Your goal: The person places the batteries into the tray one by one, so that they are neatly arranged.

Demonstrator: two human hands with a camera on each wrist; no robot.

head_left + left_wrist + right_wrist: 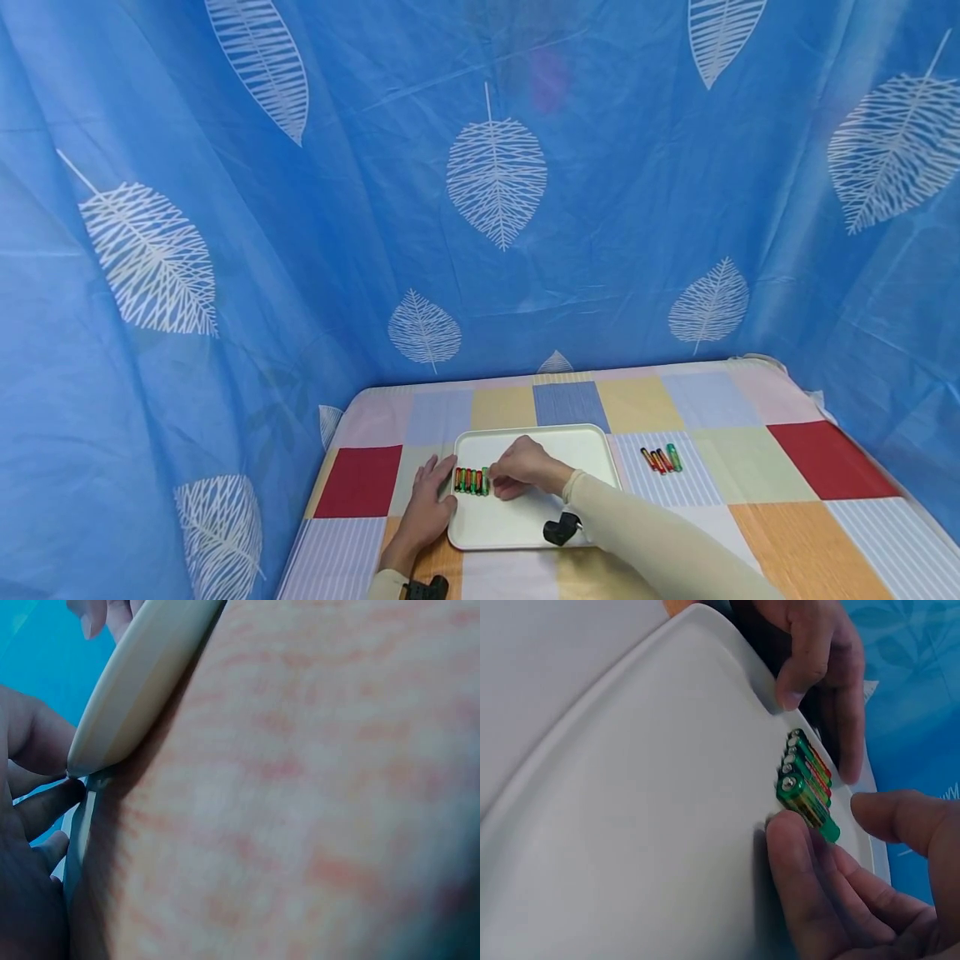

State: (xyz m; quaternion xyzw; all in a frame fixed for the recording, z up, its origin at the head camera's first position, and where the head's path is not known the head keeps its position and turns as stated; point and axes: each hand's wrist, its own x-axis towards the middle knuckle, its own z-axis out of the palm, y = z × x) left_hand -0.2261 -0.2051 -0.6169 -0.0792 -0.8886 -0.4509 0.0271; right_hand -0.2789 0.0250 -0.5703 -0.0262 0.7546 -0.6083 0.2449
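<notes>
A row of several small red and green batteries [471, 481] lies side by side on a white tray [558, 521], close to its left rim. The larger green battery [804, 799] ends the row on the right. Beside it is my right hand [525, 467], thumb and forefinger parted, with a fingertip at or near the battery; contact is hard to tell. My left hand [429, 508] rests along the left rim of the tray, its fingers extended and touching the edge. In the left wrist view, fingers [52, 806] meet the tray's rim [135, 690] from outside.
Right of the tray, several more red and green batteries [660, 459] lie on the patchwork tablecloth [780, 542]. A blue curtain [600, 208] with white leaf prints surrounds the table at the back and sides.
</notes>
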